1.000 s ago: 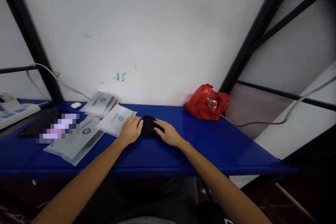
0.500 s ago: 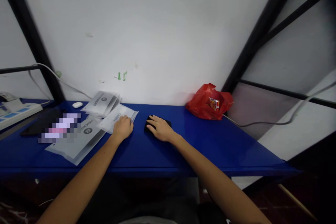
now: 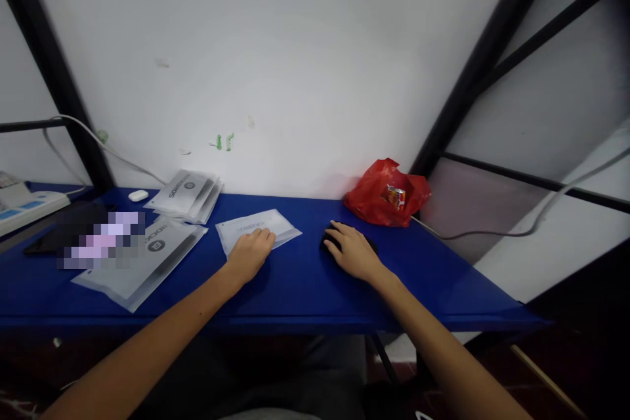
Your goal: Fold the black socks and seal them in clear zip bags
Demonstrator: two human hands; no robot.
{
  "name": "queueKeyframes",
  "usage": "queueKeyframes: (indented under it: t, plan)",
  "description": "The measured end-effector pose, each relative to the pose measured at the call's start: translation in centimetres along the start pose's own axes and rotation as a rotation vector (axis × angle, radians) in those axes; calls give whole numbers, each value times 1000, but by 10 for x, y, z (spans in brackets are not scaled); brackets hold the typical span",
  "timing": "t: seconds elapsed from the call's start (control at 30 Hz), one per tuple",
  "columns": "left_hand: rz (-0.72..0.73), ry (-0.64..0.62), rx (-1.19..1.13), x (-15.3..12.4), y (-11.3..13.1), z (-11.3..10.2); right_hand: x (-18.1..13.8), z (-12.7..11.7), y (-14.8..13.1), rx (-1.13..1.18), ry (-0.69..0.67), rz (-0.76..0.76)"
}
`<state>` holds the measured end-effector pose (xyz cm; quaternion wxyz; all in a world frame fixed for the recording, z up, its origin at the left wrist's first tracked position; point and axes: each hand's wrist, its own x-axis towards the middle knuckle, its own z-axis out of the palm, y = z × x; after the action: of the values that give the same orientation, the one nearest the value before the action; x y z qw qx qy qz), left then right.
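My left hand [image 3: 251,252] is closed on the near right part of a small frosted plastic bag [image 3: 246,224] with grey lettering, which lies on the blue table. The fingers are curled, and they hide part of the bag. Over a flat, dark item [image 3: 368,244] lies my right hand [image 3: 352,251], palm down with its fingers stretched out and slightly apart. Most of this black item is covered, so its kind cannot be made out. Between the two hands a strip of bare blue table [image 3: 305,269] shows.
More frosted bags lie left: a stack [image 3: 184,197] near the wall and a larger one [image 3: 142,262] in front. Beside them are a white earbud case [image 3: 138,195], a dark tablet-like slab [image 3: 63,226] with a blurred patch, and a power strip [image 3: 32,207]. A red plastic bag [image 3: 377,193] stands back right.
Both hands have moved right across the table. The small frosted bag has slid away from the other bags with my left hand, and the black item has shifted right under my right hand.
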<state>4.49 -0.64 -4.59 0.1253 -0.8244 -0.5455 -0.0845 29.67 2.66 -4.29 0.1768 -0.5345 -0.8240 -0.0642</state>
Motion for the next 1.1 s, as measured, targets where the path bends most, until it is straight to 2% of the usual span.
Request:
queueKeyframes:
  t: [0.13,0.23,0.3,0.47,0.67,0.83,0.97,1.1]
  plan:
    - [-5,139,58,1,-3,-11,-8,-10,-50,115,137,-270]
    - [33,213,46,5,-7,-16,-9,-13,-85,171,121,-470]
    - [63,254,18,6,-10,-16,-5,-13,-97,160,76,-513]
    - [110,317,-22,1,-19,-14,6,-5,-94,21,-51,-371]
    - [8,241,98,-17,-34,-13,6,0,-85,-137,-164,-248]
    - [-7,224,100,-23,-32,-15,10,4,-102,-198,-160,-230]
    - [23,239,80,-23,-21,-22,19,12,-114,-124,-95,-281]
    - [0,245,84,-26,-22,-24,24,18,-108,-44,-63,-138]
